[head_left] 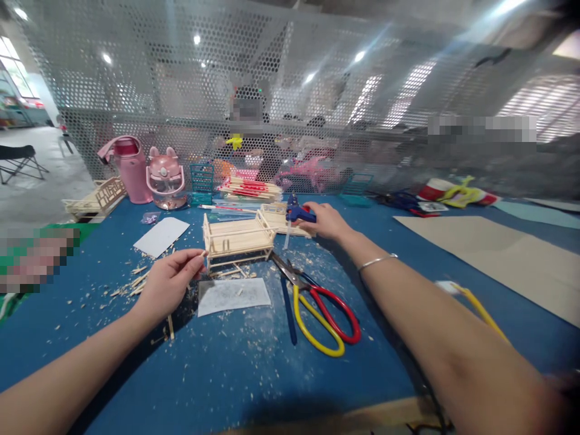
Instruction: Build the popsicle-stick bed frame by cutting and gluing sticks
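Observation:
My left hand [170, 281] pinches a small wooden stick [202, 255] just left of a little wooden frame model [238, 240] standing on the blue table [235, 362]. My right hand [324, 221] is closed around a blue glue gun [299, 212] behind and to the right of the model, its nozzle pointing down to the left. A silver bracelet [377, 261] sits on my right wrist. Red and yellow scissors [319, 308] lie in front of the model between my arms, beside a dark blue pen [288, 311].
A white paper sheet [233, 296] lies before the model, another [162, 235] to the left. Wood chips litter the table. Two pink bottles [132, 168], a teal basket [202, 181] and stick bundles [249, 188] stand at the back. Brown card [498, 260] lies right. A person sits behind the mesh.

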Motion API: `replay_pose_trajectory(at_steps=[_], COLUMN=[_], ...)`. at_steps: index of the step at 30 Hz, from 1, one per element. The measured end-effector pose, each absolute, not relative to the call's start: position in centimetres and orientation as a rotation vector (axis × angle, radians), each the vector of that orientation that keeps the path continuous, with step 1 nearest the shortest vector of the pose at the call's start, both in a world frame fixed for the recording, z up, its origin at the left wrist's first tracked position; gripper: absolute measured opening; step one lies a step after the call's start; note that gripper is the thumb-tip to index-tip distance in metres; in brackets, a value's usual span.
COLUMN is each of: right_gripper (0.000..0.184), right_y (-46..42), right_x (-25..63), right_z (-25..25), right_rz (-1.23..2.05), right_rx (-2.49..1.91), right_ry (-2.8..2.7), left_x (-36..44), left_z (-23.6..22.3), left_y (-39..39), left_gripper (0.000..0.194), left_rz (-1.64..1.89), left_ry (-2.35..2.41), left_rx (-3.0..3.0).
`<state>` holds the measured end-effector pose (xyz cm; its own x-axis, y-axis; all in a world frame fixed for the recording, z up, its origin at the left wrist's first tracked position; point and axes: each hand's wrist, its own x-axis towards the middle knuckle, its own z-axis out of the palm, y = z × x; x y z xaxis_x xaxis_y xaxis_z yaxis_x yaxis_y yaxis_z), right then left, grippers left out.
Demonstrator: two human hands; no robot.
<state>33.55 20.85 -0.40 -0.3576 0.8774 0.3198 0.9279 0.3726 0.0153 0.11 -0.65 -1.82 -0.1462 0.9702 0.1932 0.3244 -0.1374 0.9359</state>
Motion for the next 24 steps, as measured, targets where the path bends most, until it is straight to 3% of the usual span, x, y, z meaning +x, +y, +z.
replay_pose_trajectory(at_steps=[4,9,13,17,24], right_gripper=[0.057,0.074,0.023,0.019,0.017], right_y=[20.4,17.2,10.2,4.6,4.9], right_x=[33.7,31.2,26.1,21.7,20.6], right_z=[-0.5,2.5,4.9,4.6,2.7], right_rz=[-0.21,-0.226,-0.148,-0.01,0.071], right_rx=[-1.674,-1.603,-1.027,-0.51,-0.43], right_ry=[-2.366,-2.213,-2.17,-2.559,-2.508], left_x=[0.1,0.1,0.5,1.1,1.4], left_z=[-1.9,-2.1,-1.9,-1.2,0.0], left_y=[-0.7,-1.0,-1.5,-1.8,-1.0], left_gripper=[0.03,0.026,0.024,0.032,0.048], left_rz=[1.266,1.226,1.204,1.157,1.07], left_ry=[1.485,1.522,1.57,1.553,1.459], left_rx=[1.547,1.728,1.91,2.093,2.391])
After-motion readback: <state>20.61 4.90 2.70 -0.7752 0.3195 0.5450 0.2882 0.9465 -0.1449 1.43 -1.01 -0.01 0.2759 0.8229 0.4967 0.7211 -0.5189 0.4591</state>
